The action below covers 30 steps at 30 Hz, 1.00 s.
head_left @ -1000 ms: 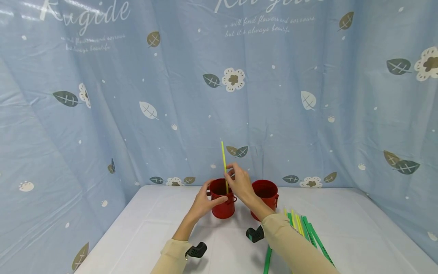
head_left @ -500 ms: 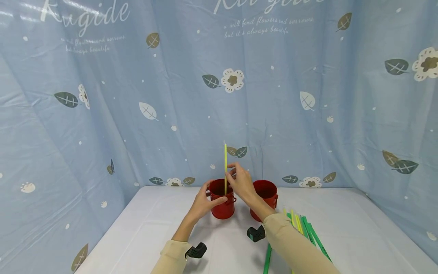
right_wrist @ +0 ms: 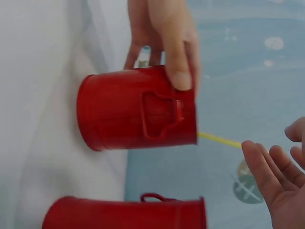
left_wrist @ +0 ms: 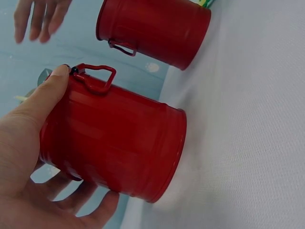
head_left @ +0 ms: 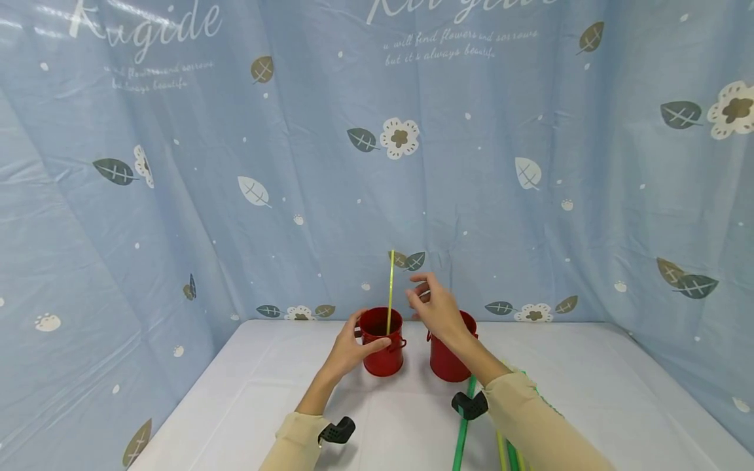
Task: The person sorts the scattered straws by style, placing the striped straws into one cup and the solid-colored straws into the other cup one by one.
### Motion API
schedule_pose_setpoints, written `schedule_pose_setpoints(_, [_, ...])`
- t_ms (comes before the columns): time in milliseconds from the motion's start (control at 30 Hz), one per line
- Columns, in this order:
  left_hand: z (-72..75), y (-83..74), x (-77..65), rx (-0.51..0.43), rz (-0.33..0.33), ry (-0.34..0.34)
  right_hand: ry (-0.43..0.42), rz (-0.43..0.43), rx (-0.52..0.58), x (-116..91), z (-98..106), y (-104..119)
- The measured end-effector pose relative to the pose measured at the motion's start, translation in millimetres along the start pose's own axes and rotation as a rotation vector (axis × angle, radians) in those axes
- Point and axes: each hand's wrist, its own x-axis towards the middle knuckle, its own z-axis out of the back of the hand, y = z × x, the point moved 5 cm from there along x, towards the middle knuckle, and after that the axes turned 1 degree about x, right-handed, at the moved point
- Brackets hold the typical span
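Observation:
My left hand (head_left: 347, 352) grips a red metal bucket (left_wrist: 119, 138) round its side, thumb near the rim by a small wire handle. The bucket stands upright on the table. From its mouth a thin yellow stick (head_left: 391, 281) rises, leaning slightly, its lower end hidden inside. My right hand (head_left: 434, 307) is in the air to the right of the stick, fingers loosely bent and holding nothing. Below and behind that hand stands a second red bucket (head_left: 450, 360), partly covered by it in the head view.
Green strips (head_left: 463, 432) and yellow sticks (head_left: 502, 451) lie on the white table (head_left: 265, 379) at the right, partly under my right forearm. A blue patterned curtain (head_left: 330, 196) hangs behind the table. Black wrist cameras sit on both wrists.
My right hand has let go of the yellow stick and moved right, away from it. The stick now stands in the bucket by itself, tipped slightly right. The left hand has stayed put.

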Motion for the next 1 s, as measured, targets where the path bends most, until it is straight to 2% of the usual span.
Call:
schedule_pose_setpoints(367, [-0.6, 3.1, 1.1, -0.029, -0.004, 0.012, 0.035, 0.052, -0.02, -34, 52, 10])
schedule_pose_setpoints(533, [-0.6, 2.4, 0.2, -0.041, -0.003, 0.018, 0.03, 0.061, -0.082, -55, 74, 6])
schedule_pose_setpoints(700, [-0.6, 2.2, 0.1, -0.041, 0.007, 0.019, 0.016, 0.065, -0.192, -74, 91, -8])
schedule_pose_setpoints(833, [-0.1, 1.8, -0.4, -0.045, 0.006, 0.019, 0.048, 0.019, -0.243, -87, 103, -21])
schedule_pose_setpoints(1000, [-0.1, 1.9, -0.3, -0.043, 0.017, 0.018, 0.155, -0.142, -0.266, -97, 112, -42])
